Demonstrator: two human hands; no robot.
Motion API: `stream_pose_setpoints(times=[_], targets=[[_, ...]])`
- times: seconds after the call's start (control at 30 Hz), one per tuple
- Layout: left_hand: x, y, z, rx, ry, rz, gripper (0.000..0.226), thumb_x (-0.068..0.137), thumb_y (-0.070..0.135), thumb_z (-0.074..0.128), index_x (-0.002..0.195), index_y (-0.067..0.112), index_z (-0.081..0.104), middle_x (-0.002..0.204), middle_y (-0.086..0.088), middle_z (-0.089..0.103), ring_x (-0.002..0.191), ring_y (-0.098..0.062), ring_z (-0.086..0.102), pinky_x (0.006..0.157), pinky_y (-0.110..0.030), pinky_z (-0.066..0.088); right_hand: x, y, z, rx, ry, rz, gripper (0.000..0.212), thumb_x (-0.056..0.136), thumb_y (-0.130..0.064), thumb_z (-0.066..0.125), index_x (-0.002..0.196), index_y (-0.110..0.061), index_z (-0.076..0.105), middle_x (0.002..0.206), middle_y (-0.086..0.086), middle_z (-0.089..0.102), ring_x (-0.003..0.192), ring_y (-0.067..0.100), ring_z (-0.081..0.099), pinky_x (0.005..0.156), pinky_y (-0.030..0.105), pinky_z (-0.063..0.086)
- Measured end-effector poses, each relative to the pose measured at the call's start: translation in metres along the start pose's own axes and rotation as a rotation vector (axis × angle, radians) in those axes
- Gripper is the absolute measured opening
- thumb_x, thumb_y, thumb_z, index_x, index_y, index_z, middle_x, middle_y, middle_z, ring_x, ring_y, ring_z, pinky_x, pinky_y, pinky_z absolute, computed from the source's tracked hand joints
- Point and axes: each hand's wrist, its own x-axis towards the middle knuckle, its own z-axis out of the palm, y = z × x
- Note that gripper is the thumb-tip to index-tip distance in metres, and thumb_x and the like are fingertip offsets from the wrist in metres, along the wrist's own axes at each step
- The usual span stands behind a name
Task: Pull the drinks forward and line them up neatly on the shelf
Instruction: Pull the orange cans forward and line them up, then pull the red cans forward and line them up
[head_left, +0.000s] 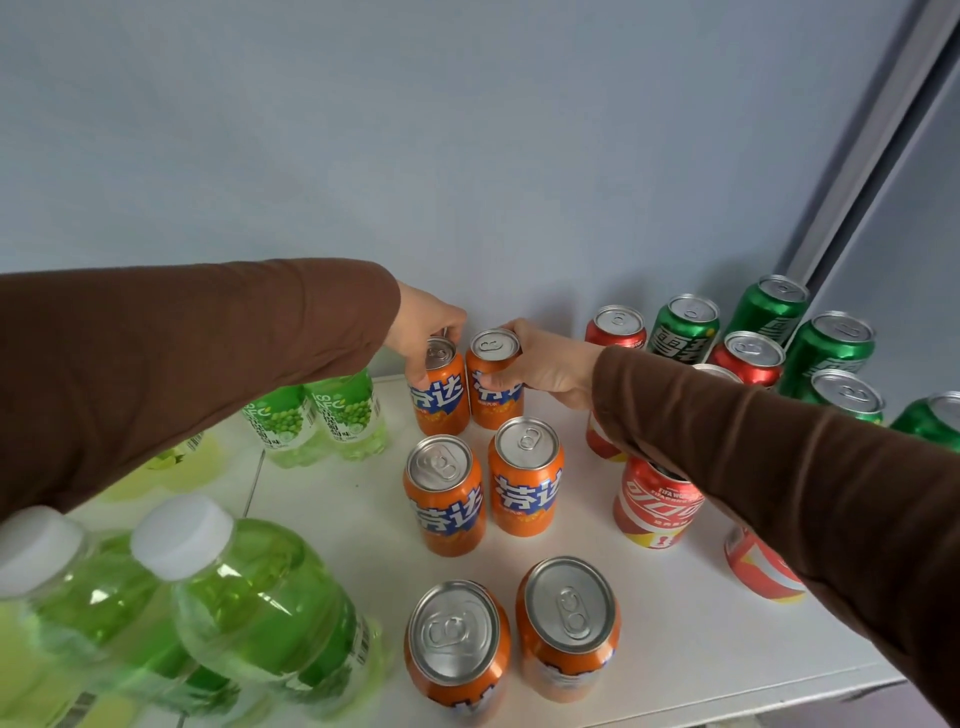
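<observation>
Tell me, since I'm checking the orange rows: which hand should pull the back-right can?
Right. The right hand already grips that can; the left hand is busy gripping its neighbour.

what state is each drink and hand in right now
left hand: gripping back-left orange can
right hand: gripping back-right orange can
other orange cans: upright, sealed
red cans: upright
green cans: upright, sealed
green bottles: capped
</observation>
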Motion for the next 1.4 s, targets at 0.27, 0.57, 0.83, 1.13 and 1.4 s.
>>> stream_pose_setpoints(times=[0.27, 0.57, 0.83, 1.13, 1.4], targets=[[-0.025, 0.003, -0.019, -0.020, -0.009, -0.037, 0.085, 0.075, 0.021, 0.085, 0.145, 0.017, 0.037, 0.145, -0.006, 0.046, 0.129, -0.026, 0.049, 0.106, -0.039, 0.042, -0.035, -0.018, -0.010, -0.077, 0.082, -0.102, 0.087, 0.086, -0.008, 0.076, 0.156, -0.016, 0.025, 0.155, 0.011, 0.039, 0.134, 0.027, 0.046, 0.100, 0.032, 0.043], [-0.098, 0.035, -0.041, 0.070, 0.362, 0.085, 0.058, 0.085, 0.038, 0.073, 0.135, 0.019, 0.051, 0.135, -0.001, 0.057, 0.123, -0.020, 0.053, 0.103, -0.037, 0.042, -0.134, -0.023, -0.030, -0.685, 0.294, -0.393, 0.043, 0.093, -0.033, 0.067, 0.134, -0.024, 0.058, 0.142, 0.000, 0.056, 0.127, 0.021, 0.052, 0.105, 0.037, 0.042], [-0.163, 0.112, -0.024, 0.023, 0.447, 0.136, 0.053, 0.087, 0.043, 0.069, 0.135, 0.027, 0.052, 0.133, 0.005, 0.055, 0.122, -0.014, 0.051, 0.093, -0.027, 0.036, -0.220, 0.002, -0.050, -0.733, 0.465, -0.552, 0.040, 0.090, -0.034, 0.071, 0.128, -0.026, 0.063, 0.129, -0.001, 0.064, 0.117, 0.019, 0.058, 0.099, 0.037, 0.047], [-0.190, 0.209, 0.022, -0.033, 0.623, 0.108, 0.052, 0.082, 0.050, 0.067, 0.128, 0.030, 0.054, 0.123, 0.005, 0.058, 0.104, -0.016, 0.052, 0.086, -0.031, 0.040, -0.286, 0.077, -0.095, -0.689, 0.431, -0.649, 0.043, 0.088, -0.033, 0.074, 0.130, -0.025, 0.064, 0.125, 0.000, 0.064, 0.119, 0.022, 0.053, 0.100, 0.041, 0.045], [-0.186, 0.284, 0.091, -0.221, 0.681, 0.073, 0.047, 0.083, 0.034, 0.075, 0.126, 0.022, 0.060, 0.119, 0.005, 0.058, 0.089, -0.009, 0.047, 0.078, -0.026, 0.033, -0.304, 0.157, -0.102, -0.614, 0.395, -0.665, 0.039, 0.084, -0.022, 0.076, 0.122, -0.021, 0.067, 0.120, -0.001, 0.066, 0.115, 0.025, 0.055, 0.095, 0.036, 0.044]])
